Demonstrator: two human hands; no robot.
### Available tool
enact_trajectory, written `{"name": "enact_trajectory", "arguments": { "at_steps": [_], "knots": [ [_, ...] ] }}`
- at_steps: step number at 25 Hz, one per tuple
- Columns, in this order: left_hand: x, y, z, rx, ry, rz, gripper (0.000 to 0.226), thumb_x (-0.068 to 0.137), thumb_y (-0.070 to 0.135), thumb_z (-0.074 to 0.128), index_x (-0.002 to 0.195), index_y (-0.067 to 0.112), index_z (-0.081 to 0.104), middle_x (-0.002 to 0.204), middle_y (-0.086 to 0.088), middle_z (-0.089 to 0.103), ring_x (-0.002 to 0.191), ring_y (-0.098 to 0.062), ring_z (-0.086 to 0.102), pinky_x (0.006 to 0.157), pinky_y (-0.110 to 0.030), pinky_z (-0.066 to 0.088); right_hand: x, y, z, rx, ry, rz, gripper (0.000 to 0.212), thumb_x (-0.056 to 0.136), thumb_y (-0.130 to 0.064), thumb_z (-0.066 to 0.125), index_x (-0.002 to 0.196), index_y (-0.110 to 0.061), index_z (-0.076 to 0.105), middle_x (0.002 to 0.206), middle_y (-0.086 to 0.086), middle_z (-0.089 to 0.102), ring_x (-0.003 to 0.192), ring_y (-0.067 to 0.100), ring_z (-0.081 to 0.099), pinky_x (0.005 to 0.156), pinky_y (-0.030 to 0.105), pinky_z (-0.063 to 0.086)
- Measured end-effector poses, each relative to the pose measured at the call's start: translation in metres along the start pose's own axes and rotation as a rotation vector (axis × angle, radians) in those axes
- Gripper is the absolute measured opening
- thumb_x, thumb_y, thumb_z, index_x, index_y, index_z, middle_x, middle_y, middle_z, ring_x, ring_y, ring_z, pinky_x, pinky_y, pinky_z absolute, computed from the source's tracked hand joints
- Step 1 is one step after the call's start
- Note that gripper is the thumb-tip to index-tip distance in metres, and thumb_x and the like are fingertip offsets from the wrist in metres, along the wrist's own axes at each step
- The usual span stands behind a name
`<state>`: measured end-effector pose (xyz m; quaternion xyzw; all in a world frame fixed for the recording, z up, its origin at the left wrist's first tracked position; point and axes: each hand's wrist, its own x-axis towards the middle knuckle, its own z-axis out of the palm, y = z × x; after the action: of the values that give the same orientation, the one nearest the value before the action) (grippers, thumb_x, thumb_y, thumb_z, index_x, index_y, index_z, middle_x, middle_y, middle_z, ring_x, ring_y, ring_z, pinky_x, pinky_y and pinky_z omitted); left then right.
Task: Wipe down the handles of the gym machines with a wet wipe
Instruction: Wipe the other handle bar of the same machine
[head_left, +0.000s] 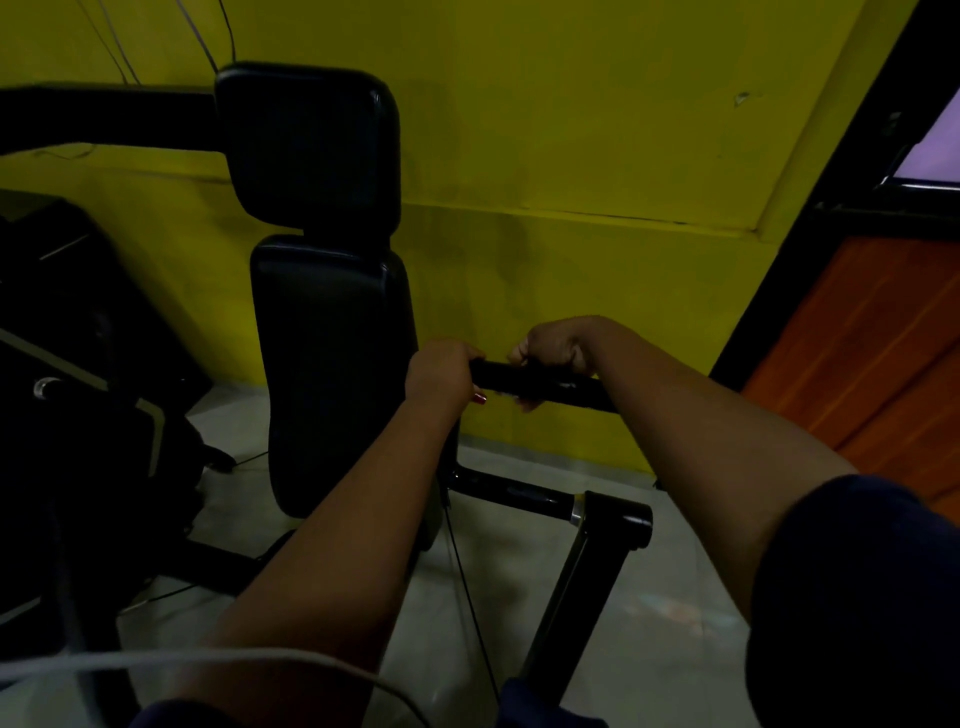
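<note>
Two hands are showing, the left hand (441, 371) and the right hand (553, 348), both gripping one black handle (561, 387). Two black pads are standing on the machine, an upper pad (311, 145) and a lower pad (332, 364). At least three thin wires (200, 39) are hanging on the wall. One white cord (208, 660) is crossing the bottom, and one wooden door (857, 353) is showing at the right.

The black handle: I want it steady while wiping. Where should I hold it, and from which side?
Probably near its end, from above, curling over the top: the handle is a round, horizontal bar, and the left hand and right hand both wrap it that way.
</note>
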<state>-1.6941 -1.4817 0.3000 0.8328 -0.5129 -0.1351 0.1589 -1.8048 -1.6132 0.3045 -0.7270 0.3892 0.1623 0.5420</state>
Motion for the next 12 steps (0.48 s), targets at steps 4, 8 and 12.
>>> {"name": "enact_trajectory", "arguments": {
  "at_steps": [4, 8, 12],
  "knots": [
    [-0.001, -0.002, 0.000, -0.019, 0.006, -0.004, 0.057, 0.080, 0.013, 0.076, 0.134, 0.019, 0.057, 0.135, -0.008, 0.058, 0.125, -0.026, 0.052, 0.103, -0.029, 0.039, -0.013, 0.012, -0.003, -0.111, 0.188, -0.052, 0.023, 0.095, 0.012, 0.041, 0.101, 0.004, 0.062, 0.083, 0.009, 0.058, 0.068, 0.025, 0.057, 0.061, 0.031, 0.055],
    [0.001, -0.003, 0.004, -0.030, 0.013, -0.017, 0.056, 0.083, 0.011, 0.073, 0.135, 0.019, 0.056, 0.136, -0.008, 0.056, 0.125, -0.025, 0.051, 0.103, -0.028, 0.037, -0.035, 0.035, -0.009, -0.252, 0.448, -0.174, 0.014, 0.095, -0.009, 0.059, 0.099, -0.003, 0.071, 0.100, 0.009, 0.069, 0.086, 0.021, 0.058, 0.071, 0.028, 0.044],
    [0.002, 0.003, -0.003, 0.105, -0.030, 0.011, 0.054, 0.081, 0.018, 0.077, 0.132, 0.022, 0.059, 0.133, -0.007, 0.059, 0.122, -0.025, 0.054, 0.097, -0.027, 0.042, -0.033, 0.040, 0.032, -0.453, 0.751, -0.518, 0.028, 0.093, -0.002, 0.053, 0.115, -0.008, 0.070, 0.118, 0.010, 0.068, 0.104, 0.025, 0.061, 0.080, 0.026, 0.045]
  ]
}}
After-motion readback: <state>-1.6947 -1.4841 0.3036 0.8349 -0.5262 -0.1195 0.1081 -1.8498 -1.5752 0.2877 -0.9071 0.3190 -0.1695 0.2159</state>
